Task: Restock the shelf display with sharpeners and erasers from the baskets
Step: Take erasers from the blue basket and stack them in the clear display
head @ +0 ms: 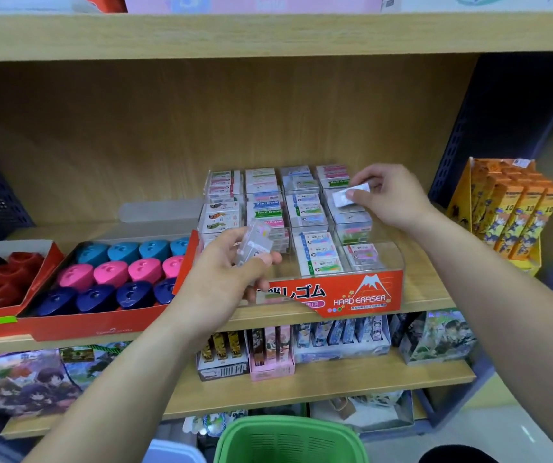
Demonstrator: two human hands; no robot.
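— Nearest first: green basket low at six o'clock, contents hidden. Worth reaching for yet?

— No. Enough stock in hand. Left hand, at seven o'clock of the eraser display, curled round a small stack of wrapped erasers, thumb across the front.

— And further in?

— Right hand at one o'clock of the display, pinching a single eraser between thumb and forefinger, other fingers loosely bent. Poised just above the right-hand column, second cell from the back by the look of it.

— How to seat that one well?

— Turn label-up to match the neighbours. Line the long edge with the cell walls. Lower flat, not corner first. Probably slick in that wrap, so hold the pinch until resting, then press lightly level with the pile beneath.

— And the stack meanwhile?

— Hold level, close over the display's front edge, ready to feed the next piece. No hard squeezing: loose pieces, apt to fan out and drop toward the lower shelf.

— Anything beyond?

— Back rows at twelve o'clock looking full; better to fill the thinner front cells first. Sharpener tray off at nine o'clock, well apart from both hands.
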